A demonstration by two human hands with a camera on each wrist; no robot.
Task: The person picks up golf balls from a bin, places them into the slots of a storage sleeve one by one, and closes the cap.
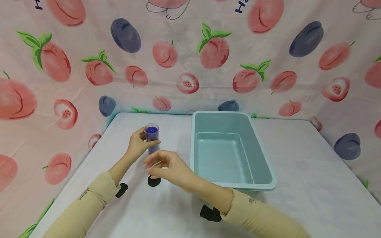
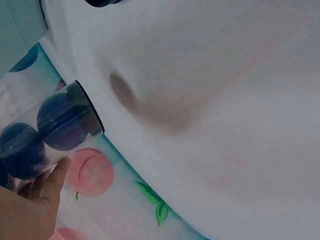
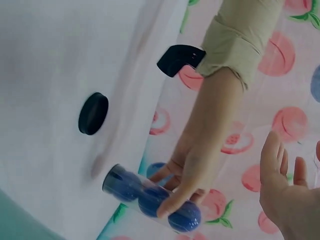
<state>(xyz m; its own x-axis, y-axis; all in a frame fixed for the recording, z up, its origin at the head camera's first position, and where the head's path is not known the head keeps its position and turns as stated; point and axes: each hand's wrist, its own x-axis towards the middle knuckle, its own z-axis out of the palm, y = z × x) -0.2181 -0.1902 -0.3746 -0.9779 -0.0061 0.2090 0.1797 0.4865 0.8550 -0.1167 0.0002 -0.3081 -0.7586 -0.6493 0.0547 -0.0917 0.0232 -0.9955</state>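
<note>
My left hand (image 1: 138, 144) grips a clear tube (image 1: 153, 148) upright above the table, thumb across its side. Blue balls are stacked inside, and the topmost ball (image 1: 152, 130) sits near the open rim. From the right wrist view, three blue balls (image 3: 154, 201) line up in the tube. In the left wrist view, the tube's dark end (image 2: 90, 107) points away from the fingers. My right hand (image 1: 175, 168) hovers just in front of the tube with loosely bent fingers and nothing in them. Below it, a round black lid (image 1: 154, 181) lies on the white table.
A large light-blue plastic bin (image 1: 221, 158), with nothing in it, stands right of the hands on the white tabletop (image 1: 303, 172). A fruit-print cloth (image 1: 190, 49) hangs behind the table and along its sides. Black wrist mounts (image 1: 210, 213) stick out at the sleeves.
</note>
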